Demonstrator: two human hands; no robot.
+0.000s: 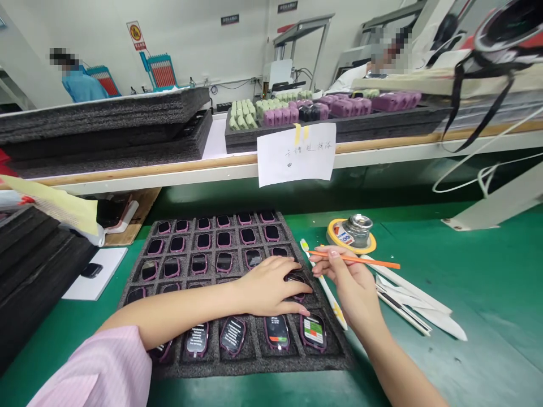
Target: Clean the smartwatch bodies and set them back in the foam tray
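Observation:
A black foam tray (254,353) lies on the green table in front of me, holding rows of small purple-rimmed watch bodies (224,261). My left hand (271,285) lies over the tray's right side, fingers curled around one watch body (296,280) in its pocket. My right hand (345,277) hovers just right of the tray and pinches a thin orange stick (360,260) that points to the right. The front row holds watch bodies with printed labels (313,330).
A yellow tape roll with a metal cap (354,233) sits behind my right hand. White strips (418,308) and a white toothbrush-like tool (324,285) lie right of the tray. Foam tray stacks (106,127) and coloured parts (318,107) fill the shelf behind; other people work beyond.

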